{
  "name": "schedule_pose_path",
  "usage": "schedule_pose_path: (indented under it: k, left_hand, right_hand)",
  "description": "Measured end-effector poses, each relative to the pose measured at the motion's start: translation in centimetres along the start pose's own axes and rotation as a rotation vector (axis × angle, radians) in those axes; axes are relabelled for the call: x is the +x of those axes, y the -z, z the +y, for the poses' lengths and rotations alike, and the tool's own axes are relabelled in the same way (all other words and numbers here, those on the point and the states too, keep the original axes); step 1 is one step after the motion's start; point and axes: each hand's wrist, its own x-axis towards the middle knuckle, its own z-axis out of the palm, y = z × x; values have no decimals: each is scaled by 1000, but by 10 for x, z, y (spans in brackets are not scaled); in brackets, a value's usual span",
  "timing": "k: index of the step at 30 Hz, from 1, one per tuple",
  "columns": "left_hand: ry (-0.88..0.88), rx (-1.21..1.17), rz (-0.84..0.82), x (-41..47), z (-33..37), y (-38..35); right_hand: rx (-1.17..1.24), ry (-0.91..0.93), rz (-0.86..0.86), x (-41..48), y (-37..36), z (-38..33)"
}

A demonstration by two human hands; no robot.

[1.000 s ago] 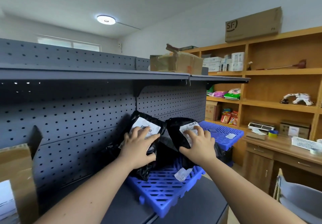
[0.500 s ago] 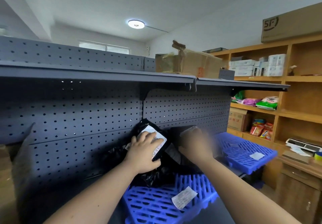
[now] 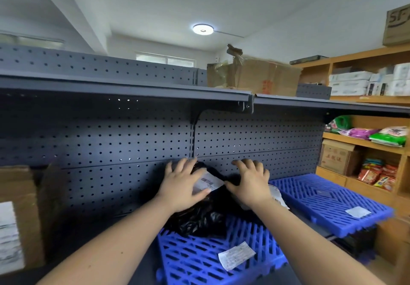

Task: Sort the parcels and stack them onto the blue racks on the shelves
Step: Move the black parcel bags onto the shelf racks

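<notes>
On blue rack [image 3: 188, 262], black parcels [image 3: 199, 220] upright against pegboard [image 3: 255, 143].

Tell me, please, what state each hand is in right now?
Left hand: open, fingers spread, pressing on the labelled black parcel.
Right hand: open, resting on the neighbouring black parcel.

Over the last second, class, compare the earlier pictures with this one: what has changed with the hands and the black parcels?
The left hand and right hand slid up the black parcels to their top edges at the pegboard; the right one uncovered a white label beside its wrist. Nothing taken or released. Parcels still stand on the near blue rack, paper slip in front.
</notes>
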Motion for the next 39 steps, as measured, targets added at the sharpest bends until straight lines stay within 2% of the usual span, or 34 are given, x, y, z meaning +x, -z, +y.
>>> schedule_pose_path:
  k: [10,14,22,28,39]
  left_hand:
    - [143,203,-31,-25,-23,26]
    - [167,236,51,-43,-35,40]
    - [307,399,39,-96,-67,73]
    - [454,499,-36,-148,-89,96]
    - [539,592,-94,-236,-109,145]
  right_hand:
    - [105,146,-25,-1,-3,-23]
    - [168,220,-26,-2,-6,-44]
    - [290,404,-14,-9,-17,-114]
    - [410,523,-33,-22,-17,-168]
    - [506,760,-89,-65,-4,-258]
